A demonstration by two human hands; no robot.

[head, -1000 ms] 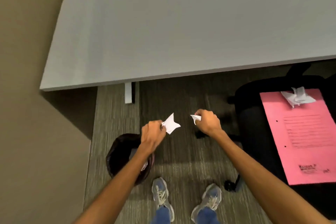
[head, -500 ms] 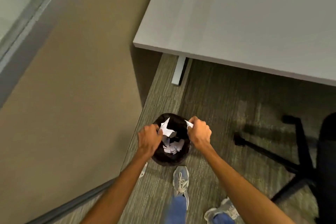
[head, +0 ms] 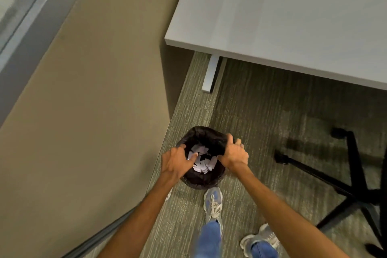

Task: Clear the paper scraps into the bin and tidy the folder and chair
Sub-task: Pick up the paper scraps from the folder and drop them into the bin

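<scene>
A small round bin [head: 202,181] with a black liner stands on the carpet by the wall. Several white paper scraps [head: 202,162] lie inside it. My left hand [head: 177,161] hovers over the bin's left rim with fingers spread and nothing in it. My right hand [head: 233,154] is over the right rim, fingers apart and empty. The black chair's wheeled base [head: 354,184] shows at the right; its seat and the folder are out of view.
A grey desk [head: 293,16] fills the upper right, its white leg [head: 210,74] standing on the carpet. A tan wall [head: 83,100] runs along the left. My two shoes [head: 213,201] are just behind the bin.
Both hands have let go of the paper pieces, which now lie in the bin. The fingers have spread apart over the rim.
</scene>
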